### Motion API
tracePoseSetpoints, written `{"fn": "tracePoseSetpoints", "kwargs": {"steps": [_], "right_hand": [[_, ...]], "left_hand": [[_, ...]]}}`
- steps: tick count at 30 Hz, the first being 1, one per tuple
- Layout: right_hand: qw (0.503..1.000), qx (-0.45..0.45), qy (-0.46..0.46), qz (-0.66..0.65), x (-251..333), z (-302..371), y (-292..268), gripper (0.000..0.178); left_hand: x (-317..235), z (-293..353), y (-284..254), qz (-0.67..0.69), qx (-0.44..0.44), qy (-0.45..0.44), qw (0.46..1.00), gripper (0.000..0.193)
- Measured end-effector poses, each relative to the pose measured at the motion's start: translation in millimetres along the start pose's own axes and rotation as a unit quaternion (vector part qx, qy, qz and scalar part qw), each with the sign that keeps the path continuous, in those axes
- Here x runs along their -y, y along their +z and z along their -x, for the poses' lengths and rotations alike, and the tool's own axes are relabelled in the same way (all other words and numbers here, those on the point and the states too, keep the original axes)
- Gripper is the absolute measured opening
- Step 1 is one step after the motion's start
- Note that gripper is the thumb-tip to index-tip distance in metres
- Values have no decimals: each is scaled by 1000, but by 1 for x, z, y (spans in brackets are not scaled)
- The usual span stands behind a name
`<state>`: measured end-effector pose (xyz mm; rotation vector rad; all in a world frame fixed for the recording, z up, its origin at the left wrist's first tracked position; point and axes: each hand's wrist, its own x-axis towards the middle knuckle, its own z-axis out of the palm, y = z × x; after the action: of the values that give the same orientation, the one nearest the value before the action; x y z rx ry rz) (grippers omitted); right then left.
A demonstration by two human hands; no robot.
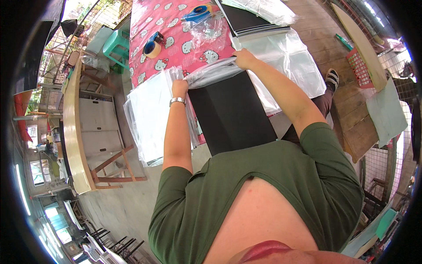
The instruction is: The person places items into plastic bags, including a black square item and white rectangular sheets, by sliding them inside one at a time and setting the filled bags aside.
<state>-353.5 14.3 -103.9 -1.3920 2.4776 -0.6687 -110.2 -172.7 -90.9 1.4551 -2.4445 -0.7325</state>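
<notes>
- I see the table (149, 22) first, under a pink cartoon-print cloth, with its near edge running past both wrists
- Next in size is the flat black sheet (231, 114), which overhangs that near edge toward my chest and is tilted, its top end going into a clear plastic bag (211, 70)
- A stack of clear bags (147, 114) hangs off the near-left corner, just beside the black sheet
- More clear plastic (290, 57) is spread over the right side of the table, and a pile of black sheets (255, 22) lies at the far edge
- My right hand (244, 58) has its fingers pinched shut on the bag's mouth at the sheet's upper right corner
- My left hand (180, 88), watch on the wrist, has fingers closed on the bag's left end
- Two tape dispensers, one (152, 46) left of centre, one blue (198, 13) near the far edge
</notes>
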Motion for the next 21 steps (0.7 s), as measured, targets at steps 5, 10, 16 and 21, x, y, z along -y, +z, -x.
{"fn": "tracePoseSetpoints", "kwargs": {"steps": [5,10,16,21], "right_hand": [[996,-66,-32,-45,44,20,-27,31],[982,-159,-68,-76,65,48,-140,23],[941,105,-73,-315,139,123,-280,22],[879,187,-94,-428,157,222,-322,30]], "left_hand": [[34,13,-25,55,-12,23,998,33],[-66,74,-115,-3,-93,144,985,31],[-95,163,-257,299,-4,108,948,11],[-88,228,-294,390,229,127,883,13]]}}
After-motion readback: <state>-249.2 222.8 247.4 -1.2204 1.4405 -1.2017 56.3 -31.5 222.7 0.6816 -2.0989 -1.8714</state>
